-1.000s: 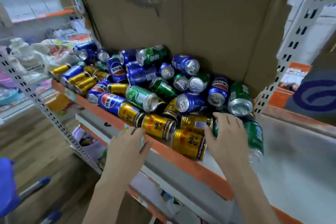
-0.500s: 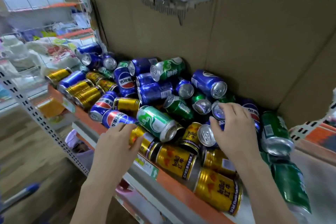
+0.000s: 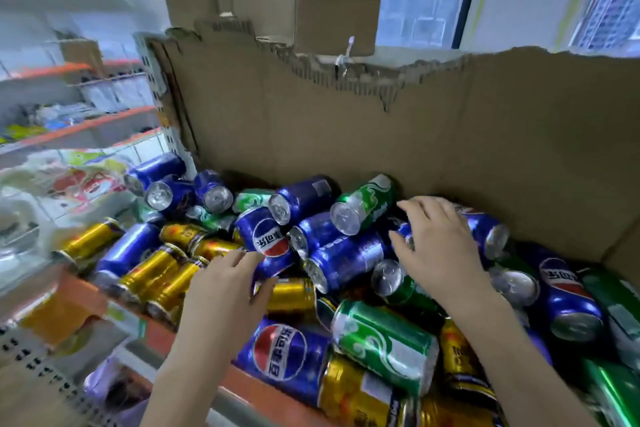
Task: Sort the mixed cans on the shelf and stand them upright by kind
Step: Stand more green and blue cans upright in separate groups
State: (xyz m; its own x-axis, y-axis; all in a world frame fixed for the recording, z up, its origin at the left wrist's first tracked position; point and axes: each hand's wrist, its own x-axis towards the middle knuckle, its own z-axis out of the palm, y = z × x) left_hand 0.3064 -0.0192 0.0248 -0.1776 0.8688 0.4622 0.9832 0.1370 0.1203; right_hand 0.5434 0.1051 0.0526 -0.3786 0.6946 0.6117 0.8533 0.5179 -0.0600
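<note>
Fingers (image 3: pixel 420 210) of the right hand (image 3: pixel 440 246) are seen spread and only lightly curved, laid over a blue can (image 3: pixel 485 230) at the back of the pile; whether that can is actually gripped cannot be told. Fingers (image 3: pixel 244 258) of the left hand (image 3: pixel 221 291) are held loosely extended, with the tips touching or nearly touching a blue Pepsi can (image 3: pixel 268 239) near the middle, and nothing is held by them.

Dozens of cans are heaped on an orange-edged shelf (image 3: pixel 156 333), backed by a torn cardboard sheet (image 3: pixel 381 121). Almost all are shown lying on their sides. The blue Pepsi can by the left hand is tilted, its top toward the back and its logo facing the camera. A green can (image 3: pixel 363 206) beside the right hand is laid with its long axis running front-left to back-right, its silver end turned toward the viewer. A larger green can (image 3: pixel 388 343) in the foreground is laid crosswise, its axis running left to right. A blue Pepsi can (image 3: pixel 282 357) just left of it is laid on its side at the shelf's front edge. Gold cans (image 3: pixel 152 270) are grouped at the left, their axes angled from front-left to back-right, with more gold cans (image 3: pixel 356 395) lying at the front.
</note>
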